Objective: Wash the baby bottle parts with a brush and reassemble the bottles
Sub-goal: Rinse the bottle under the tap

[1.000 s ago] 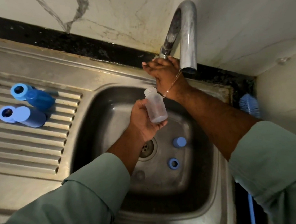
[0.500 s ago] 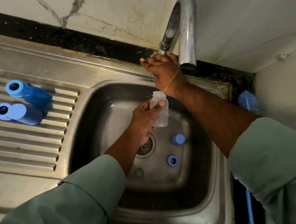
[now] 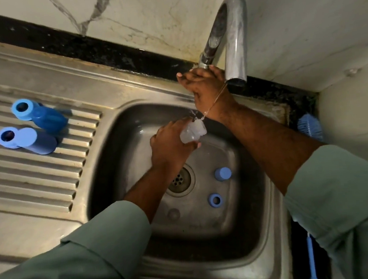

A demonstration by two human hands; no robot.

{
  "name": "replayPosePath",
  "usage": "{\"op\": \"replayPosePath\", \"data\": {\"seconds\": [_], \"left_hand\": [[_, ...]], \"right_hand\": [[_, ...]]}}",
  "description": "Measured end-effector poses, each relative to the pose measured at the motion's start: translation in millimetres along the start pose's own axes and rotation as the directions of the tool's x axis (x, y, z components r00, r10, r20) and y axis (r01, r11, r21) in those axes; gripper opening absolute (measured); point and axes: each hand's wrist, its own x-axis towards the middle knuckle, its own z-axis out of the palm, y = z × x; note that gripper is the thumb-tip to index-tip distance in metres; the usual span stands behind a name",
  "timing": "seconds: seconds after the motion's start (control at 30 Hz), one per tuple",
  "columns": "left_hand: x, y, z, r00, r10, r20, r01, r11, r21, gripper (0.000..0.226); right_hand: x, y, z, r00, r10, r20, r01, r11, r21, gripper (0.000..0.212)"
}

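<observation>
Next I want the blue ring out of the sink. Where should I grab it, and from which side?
The blue ring lies flat on the sink floor, hole up, right of the drain and apart from the blue cap. Come straight down from above and pinch its rim, probably one fingertip in the hole and one on the outer wall, since a flat ring offers little side height.

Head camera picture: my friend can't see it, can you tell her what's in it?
A left hand holds a clear bottle under splashing water in a steel sink, while the right hand grips the tap base. Blue bottle parts lie in the sink and on the drainboard.
</observation>
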Motion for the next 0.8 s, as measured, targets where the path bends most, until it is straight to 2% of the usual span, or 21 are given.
{"op": "replayPosePath", "data": {"seconds": [0.1,0.17,0.27,0.37,0.47,0.6,0.7,0.8], "left_hand": [[-3,0,-3,0.996,0.068,0.054,-0.076,0.985,0.152,0.068],[-3,0,-4,0.991,0.119,0.063,-0.128,0.976,0.176,0.068],[0,-4,-4,0.977,0.202,0.062,-0.209,0.969,0.132,0.069],[1,-9,-4,0.972,0.22,0.087,-0.221,0.975,-0.004,0.069],[-2,-11,-6,0.978,0.186,0.099,-0.158,0.958,-0.237,0.067],[-3,-10,-11,0.972,0.166,0.164,-0.061,0.86,-0.507,0.056],[-4,-8,-11,0.95,0.083,0.301,0.172,0.664,-0.728,0.046],[-6,-5,-11,0.903,0.034,0.428,0.365,0.463,-0.808,0.047]], "right_hand": [[-1,0,-4,0.999,-0.007,-0.031,0.007,1.0,-0.001,0.064],[-2,-1,-5,0.999,-0.021,-0.031,0.021,1.0,-0.018,0.064],[-1,0,-5,1.0,-0.025,-0.019,0.024,1.0,-0.019,0.064],[-1,-1,-5,1.0,-0.023,-0.009,0.023,1.0,-0.011,0.065],[0,2,-5,1.0,-0.023,-0.018,0.023,1.0,0.011,0.066],[2,5,-2,1.0,-0.019,-0.001,0.019,0.999,0.04,0.067],[6,11,0,0.996,-0.067,-0.052,0.072,0.992,0.102,0.064],[10,16,-1,0.997,-0.068,-0.021,0.07,0.995,0.07,0.064]]}}
